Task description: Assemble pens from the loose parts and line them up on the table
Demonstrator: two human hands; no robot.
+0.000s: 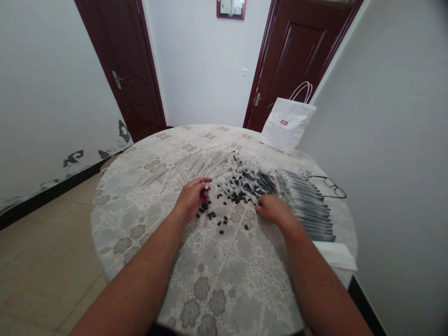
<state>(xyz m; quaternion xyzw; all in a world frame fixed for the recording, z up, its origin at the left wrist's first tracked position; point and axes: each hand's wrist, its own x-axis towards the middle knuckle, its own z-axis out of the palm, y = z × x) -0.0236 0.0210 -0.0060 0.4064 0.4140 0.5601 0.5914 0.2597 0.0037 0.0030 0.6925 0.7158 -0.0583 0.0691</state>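
My left hand [192,198] is closed, pinching a small whitish pen part [207,185] between thumb and fingers. Just below it lie loose black pen plugs [211,215]. My right hand [274,208] rests at the near edge of a heap of pen parts, its fingers pressed together; what they hold, if anything, is hidden. That heap mixes white pen caps [228,184], black plugs and dark thin refills [261,182]. Beyond my left hand, clear pen barrels [196,163] are spread out. To the right of my right hand, grey-looking pens [310,205] lie side by side in a stack.
A patterned tablecloth [147,261] covers the round table. Eyeglasses [331,186] lie beyond the pen stack, at the right. A white paper bag [289,123] stands at the back right edge. A white folded item [334,255] lies at the right edge, near my right forearm.
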